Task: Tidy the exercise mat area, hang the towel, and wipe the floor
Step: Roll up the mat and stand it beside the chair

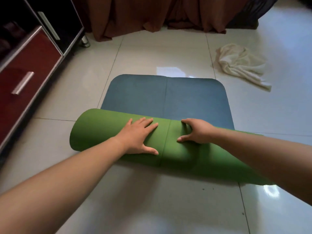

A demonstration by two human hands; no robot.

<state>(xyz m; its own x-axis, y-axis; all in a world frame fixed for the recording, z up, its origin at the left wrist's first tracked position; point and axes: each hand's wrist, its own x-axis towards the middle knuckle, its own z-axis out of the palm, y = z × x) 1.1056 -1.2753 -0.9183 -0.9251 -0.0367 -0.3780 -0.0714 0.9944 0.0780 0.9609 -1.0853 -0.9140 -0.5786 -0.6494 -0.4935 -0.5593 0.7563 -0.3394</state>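
Left grip (140, 135) spread flat and right grip (195, 130) arched press the mat roll (94, 132), cream towel (241, 65) crumpled beyond, red cabinet (25, 78) leftward.

L hand (140, 135): flat, fingers spread, palm dn | R hand (197, 130): fingers arched, palm dn | arms extended fwd

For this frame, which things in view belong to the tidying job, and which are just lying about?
Belongs to the job:
- exercise mat, partly rolled, with the left hand and right hand resting on the roll
- towel, crumpled on the tiles beyond the mat, to the right
- floor

Just there:
- red-fronted cabinet
- brown curtain
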